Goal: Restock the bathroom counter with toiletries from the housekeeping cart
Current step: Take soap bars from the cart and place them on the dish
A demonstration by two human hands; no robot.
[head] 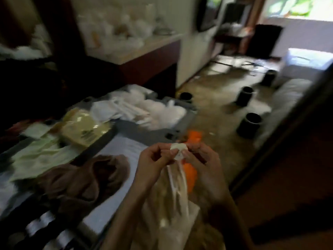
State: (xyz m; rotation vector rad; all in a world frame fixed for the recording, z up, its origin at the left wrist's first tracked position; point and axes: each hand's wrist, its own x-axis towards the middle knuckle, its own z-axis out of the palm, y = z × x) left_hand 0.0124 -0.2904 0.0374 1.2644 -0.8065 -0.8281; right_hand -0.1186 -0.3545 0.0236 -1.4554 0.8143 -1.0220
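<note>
Nearest the camera, a pale bag [171,219] hangs below the two hands, with white strings running up it. The left hand [153,161] and right hand [203,165] meet above it, fingers curled, both pinching a small white packet [177,150] that is too blurred to identify. An orange object [191,175] shows just behind the right hand. To the left, the cart [129,128] top carries a brown cloth [84,179], a pale green cloth [36,157], yellowish packets [84,129] and, farther back, white packets [144,109]. Black cylinders [249,125] stand on the floor [216,98]. Beyond, a desk [144,51] carries blurred white items [126,27].
</note>
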